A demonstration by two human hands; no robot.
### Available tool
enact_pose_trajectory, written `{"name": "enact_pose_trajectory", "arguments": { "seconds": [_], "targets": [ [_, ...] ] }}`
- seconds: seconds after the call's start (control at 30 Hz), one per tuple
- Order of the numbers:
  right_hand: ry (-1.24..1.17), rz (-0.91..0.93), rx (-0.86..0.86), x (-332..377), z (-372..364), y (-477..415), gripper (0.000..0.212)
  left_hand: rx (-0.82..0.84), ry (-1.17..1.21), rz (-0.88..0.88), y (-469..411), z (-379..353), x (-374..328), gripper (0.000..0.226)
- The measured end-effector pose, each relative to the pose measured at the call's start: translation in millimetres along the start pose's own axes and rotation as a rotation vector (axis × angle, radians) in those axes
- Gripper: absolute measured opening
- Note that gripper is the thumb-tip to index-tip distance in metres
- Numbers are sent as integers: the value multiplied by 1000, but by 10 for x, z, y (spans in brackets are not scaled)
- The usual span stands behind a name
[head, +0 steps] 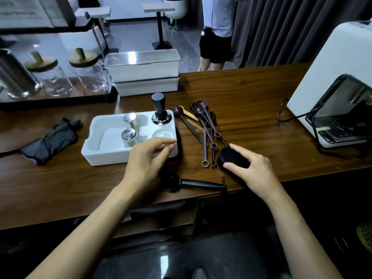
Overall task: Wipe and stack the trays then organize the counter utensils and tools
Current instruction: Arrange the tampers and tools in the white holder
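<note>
The left hand [147, 158] is covering the near right corner of the white tray [104, 156] and part of the round head of the black handled tool [201, 183]. The right hand [253, 170] is hiding the near side of the black round piece [231, 157] it is gripping. The picture's edges are cutting off the steel canister [14, 77] at far left and the white machine [322, 77] at right.

Head cam looks fwd & down, close over counter [251, 117].

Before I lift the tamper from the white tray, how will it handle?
The tamper probably feels heavy for its size, given its shiny metal base. Upright on that wide base in the white tray, it likely resists tipping.
</note>
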State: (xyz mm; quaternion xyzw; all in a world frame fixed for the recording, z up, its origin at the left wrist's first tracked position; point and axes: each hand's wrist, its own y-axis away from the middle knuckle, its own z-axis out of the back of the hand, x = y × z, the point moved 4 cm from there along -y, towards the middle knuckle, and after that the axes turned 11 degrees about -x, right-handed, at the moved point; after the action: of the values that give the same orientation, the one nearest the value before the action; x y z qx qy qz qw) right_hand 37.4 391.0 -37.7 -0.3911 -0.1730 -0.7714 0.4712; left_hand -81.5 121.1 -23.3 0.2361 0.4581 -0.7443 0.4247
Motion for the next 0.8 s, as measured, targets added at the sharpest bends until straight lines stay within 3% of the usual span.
{"name": "enact_pose_trajectory", "arguments": {
  "seconds": [0.2, 0.43, 0.8],
  "targets": [
    [-14, 25, -9, 224, -2, -186, 69, -78, -88, 27, 17, 153, 108, 16],
    [-48, 189, 34, 896, -470, -302, 69, -119, -133, 57, 55, 332, 213, 18],
    [-19, 292, 57, 1486, -1066, -395, 64, -176, -230, 64, 132, 600, 467, 16]
  ]
}}
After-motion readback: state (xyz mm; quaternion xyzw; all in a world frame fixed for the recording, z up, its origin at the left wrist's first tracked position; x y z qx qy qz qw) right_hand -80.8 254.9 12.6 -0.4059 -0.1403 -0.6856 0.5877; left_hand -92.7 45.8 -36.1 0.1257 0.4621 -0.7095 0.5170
